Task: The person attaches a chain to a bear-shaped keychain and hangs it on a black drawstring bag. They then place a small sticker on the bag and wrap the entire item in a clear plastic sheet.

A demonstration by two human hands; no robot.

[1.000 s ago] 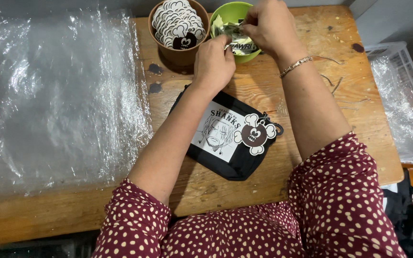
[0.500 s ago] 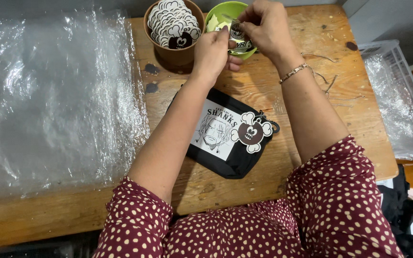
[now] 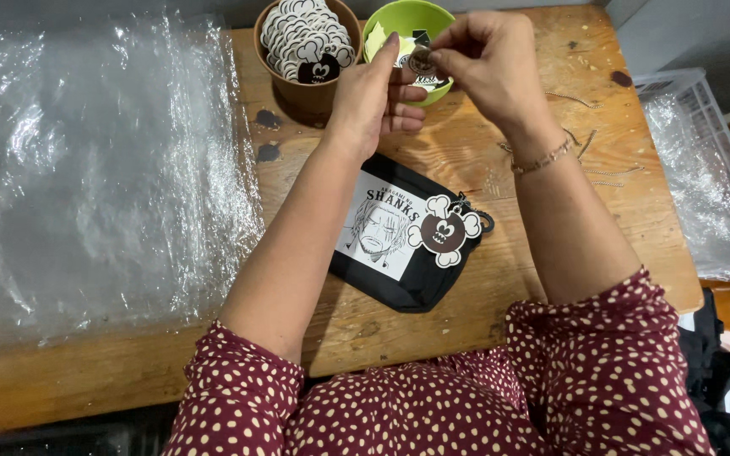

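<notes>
we hold a small round tag [image 3: 420, 61] over the green bowl [image 3: 407, 21], our left hand [image 3: 373, 97] and right hand [image 3: 487, 59] both pinched on it. the black pouch [image 3: 403, 245] on the bench [image 3: 517, 169] already carries one skull charm [image 3: 443, 230]. the brown cup [image 3: 306, 84] remains full, so we judge much is left.

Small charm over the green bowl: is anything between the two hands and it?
Nothing visible. The left hand and the right hand both pinch the small charm directly above the green bowl, beside the brown cup of cut-outs.
</notes>
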